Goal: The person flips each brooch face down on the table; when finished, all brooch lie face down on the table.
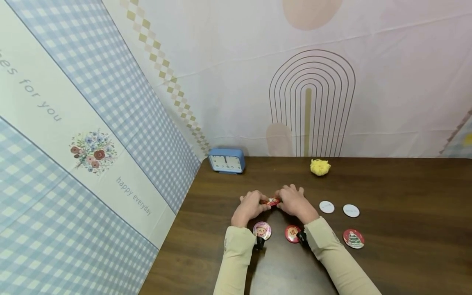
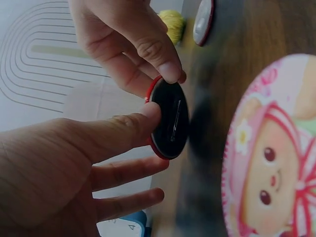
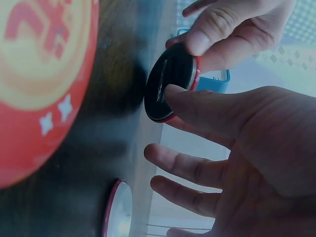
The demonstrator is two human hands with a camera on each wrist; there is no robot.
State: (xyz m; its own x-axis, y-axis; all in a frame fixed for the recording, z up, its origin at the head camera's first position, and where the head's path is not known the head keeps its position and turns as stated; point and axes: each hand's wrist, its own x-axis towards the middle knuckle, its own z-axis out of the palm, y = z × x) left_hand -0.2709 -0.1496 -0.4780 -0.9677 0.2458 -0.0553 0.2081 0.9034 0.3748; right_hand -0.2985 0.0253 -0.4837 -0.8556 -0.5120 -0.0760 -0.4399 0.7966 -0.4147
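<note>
Dark brown wood-grain table [image 1: 413, 188] beneath the grip | left hand [image 1: 252, 206] and right hand [image 1: 294, 201] pinch a round, red-fronted, black-backed pin badge [image 1: 272, 201] between them | uneven thumb release could drop or flip it

The clock [image 1: 226, 161] stands behind and left of the held badge [image 1: 272, 201].

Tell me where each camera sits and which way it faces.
Head: worn on the head, facing forward and down at the table; left hand, right hand and cream sleeves show.
Left wrist: worn there, facing the held badge and a pink badge; both hands show.
Right wrist: worn there, facing the held badge and a red-and-yellow badge; both hands show.
The wrist views share the held badge's black back.
</note>
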